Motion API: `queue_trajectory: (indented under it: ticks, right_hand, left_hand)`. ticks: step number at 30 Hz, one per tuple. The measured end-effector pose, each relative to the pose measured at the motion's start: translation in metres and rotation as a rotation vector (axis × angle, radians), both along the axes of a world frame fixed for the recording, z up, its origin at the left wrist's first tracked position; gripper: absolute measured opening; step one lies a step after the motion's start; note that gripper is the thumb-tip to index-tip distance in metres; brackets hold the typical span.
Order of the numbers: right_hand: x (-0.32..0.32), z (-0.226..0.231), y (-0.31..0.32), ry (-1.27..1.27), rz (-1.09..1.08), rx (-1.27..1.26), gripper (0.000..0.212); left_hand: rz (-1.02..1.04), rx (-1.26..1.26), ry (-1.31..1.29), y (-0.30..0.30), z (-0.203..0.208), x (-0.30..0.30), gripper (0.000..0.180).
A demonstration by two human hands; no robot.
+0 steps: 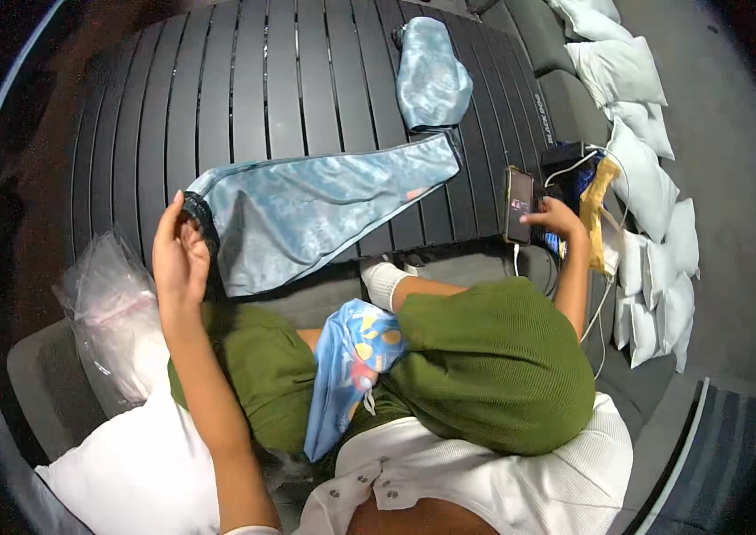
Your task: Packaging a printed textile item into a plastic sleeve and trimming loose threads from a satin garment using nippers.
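Left hand [183,260] at black cuff [200,214] of long blue marbled-fabric sleeve [315,209], perhaps steadying; grip unclear. Right hand [560,221] unclamped, touching flat black phone [518,192].

There is 1 slatted desk [248,107] with 2 pale blue fabric pieces: 1 long piece [324,209] across the near edge and 1 folded piece [436,80] toward the far right corner. The near right corner has 1 phone [519,205]. The person has 2 grips, the left grip [183,259] and the right grip [558,225], plus 1 patterned blue cloth [342,370] on the lap. Off the near left corner is 1 clear plastic bag [110,308]; past the right edge, at least 8 white cushions [620,73], overlapping too much for an exact count.
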State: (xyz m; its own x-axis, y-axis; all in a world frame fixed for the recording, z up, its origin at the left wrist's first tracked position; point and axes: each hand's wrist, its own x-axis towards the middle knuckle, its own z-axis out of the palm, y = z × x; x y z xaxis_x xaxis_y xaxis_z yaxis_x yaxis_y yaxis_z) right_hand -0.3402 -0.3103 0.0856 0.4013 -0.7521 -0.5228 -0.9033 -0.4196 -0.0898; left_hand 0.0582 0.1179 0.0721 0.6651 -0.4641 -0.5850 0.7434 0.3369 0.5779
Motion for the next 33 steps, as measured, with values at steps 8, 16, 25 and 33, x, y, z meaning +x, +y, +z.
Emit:
queue_trajectory:
  ticks: [8, 16, 25, 33]
  right_hand:
    - [-0.026, -0.038, 0.023, -0.01, -0.054, 0.037, 0.08]
    - [-0.063, -0.07, 0.007, -0.371, -0.005, -0.07, 0.053]
    - [-0.06, -0.068, 0.017, -0.501, -0.267, 0.048, 0.043]
    - [-0.041, -0.045, 0.032, -0.451, -0.377, 0.189, 0.053]
  left_hand:
    - [0.0, 0.007, -0.111, 0.007, 0.009, -0.002, 0.015]
    - [-0.004, 0.002, -0.104, 0.002, 0.007, -0.003, 0.015]
    - [0.013, 0.025, -0.106, 0.007, -0.003, 0.002, 0.012]
    - [0.02, 0.089, -0.111, -0.002, 0.011, -0.003, 0.024]
